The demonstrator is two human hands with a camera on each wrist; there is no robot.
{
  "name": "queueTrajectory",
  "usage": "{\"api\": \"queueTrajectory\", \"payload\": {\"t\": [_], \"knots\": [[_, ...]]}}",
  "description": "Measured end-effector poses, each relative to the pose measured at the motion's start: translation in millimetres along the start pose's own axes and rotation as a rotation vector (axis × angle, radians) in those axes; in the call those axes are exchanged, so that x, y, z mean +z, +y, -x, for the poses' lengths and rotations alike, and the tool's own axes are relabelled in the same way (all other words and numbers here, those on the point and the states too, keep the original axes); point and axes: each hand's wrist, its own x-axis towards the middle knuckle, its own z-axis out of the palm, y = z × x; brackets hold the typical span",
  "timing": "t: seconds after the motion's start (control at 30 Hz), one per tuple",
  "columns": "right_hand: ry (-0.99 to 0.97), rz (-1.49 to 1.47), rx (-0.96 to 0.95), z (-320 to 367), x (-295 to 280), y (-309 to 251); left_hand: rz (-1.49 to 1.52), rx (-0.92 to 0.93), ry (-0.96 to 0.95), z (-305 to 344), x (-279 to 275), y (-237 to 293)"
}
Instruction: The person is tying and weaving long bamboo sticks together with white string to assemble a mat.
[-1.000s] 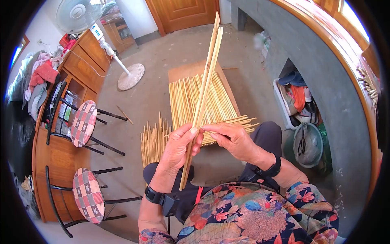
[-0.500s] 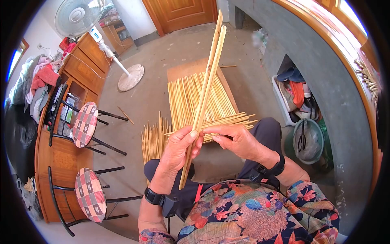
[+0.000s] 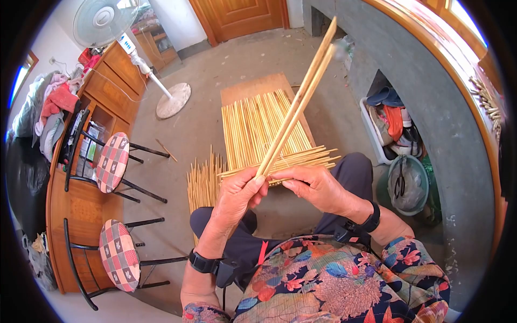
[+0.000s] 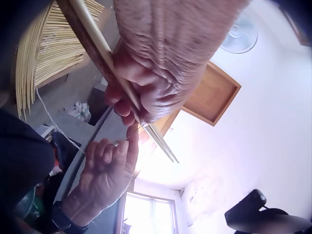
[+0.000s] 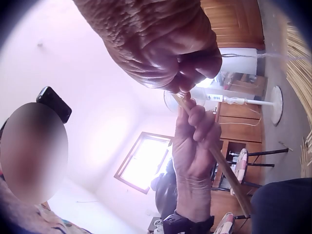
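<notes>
My left hand (image 3: 240, 192) grips two long peeled sticks (image 3: 302, 99) together near their lower part, and they slant up to the right. Close beside it, the right hand (image 3: 321, 189) pinches a thin white string (image 4: 48, 116) at the sticks, its fingertips right at the left hand's. In the left wrist view the string runs from the right hand toward the laid-out sticks. Ahead, a row of sticks (image 3: 250, 129) lies side by side on a wooden board (image 3: 253, 89), with several loose sticks (image 3: 307, 158) across its near end.
More thin sticks (image 3: 203, 180) lie left of the board. Two chairs with checked seats (image 3: 119, 255) and a standing fan (image 3: 172, 99) are at the left by a wooden cabinet (image 3: 116, 81). To the right, a white bin (image 3: 371, 129) and a green bucket (image 3: 406, 188) sit by a grey ledge.
The upper ends of the two held sticks have swung to the right, so the pair leans more. Both hands stay close together at nearly the same place.
</notes>
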Motion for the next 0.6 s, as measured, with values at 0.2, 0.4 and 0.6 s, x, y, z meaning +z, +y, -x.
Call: {"api": "queueTrajectory", "payload": {"t": [0.2,0.4,0.6], "knots": [[0.010,0.059,-0.078,3,3,11,-0.148,-0.008,-0.113,3,-5,-2],[0.005,0.042,-0.049,6,9,20,-0.127,-0.059,-0.132,4,-6,-12],[0.028,0.032,0.102,24,9,28,-0.209,-0.061,-0.139,7,-2,-12]]}}
